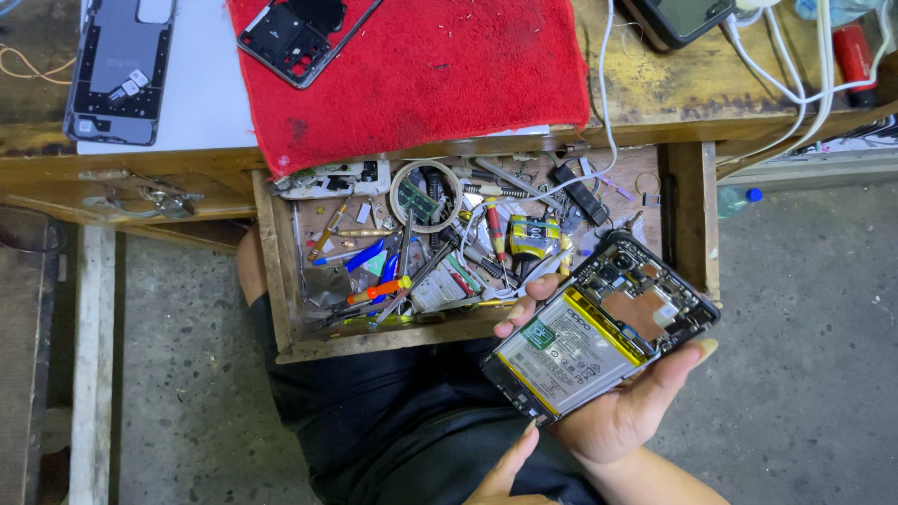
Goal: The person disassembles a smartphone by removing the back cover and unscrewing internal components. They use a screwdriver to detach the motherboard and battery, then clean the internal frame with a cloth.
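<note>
The opened phone [603,323] lies face down in the right hand [625,404], above the lap and just in front of the open wooden drawer [281,281]. Its back is off, so the battery [568,351] and the board are bare. The right hand grasps it from below, fingers curled around both edges. The left hand [502,472] is at the lower edge of the view; only part of it shows, it seems loose and empty, but I cannot tell surely. I judge the step is inspection of the inside. A next move would need a fine tool, perhaps the orange screwdriver [379,290] among the clutter. A red towel [421,75] covers the bench [655,93] above.
</note>
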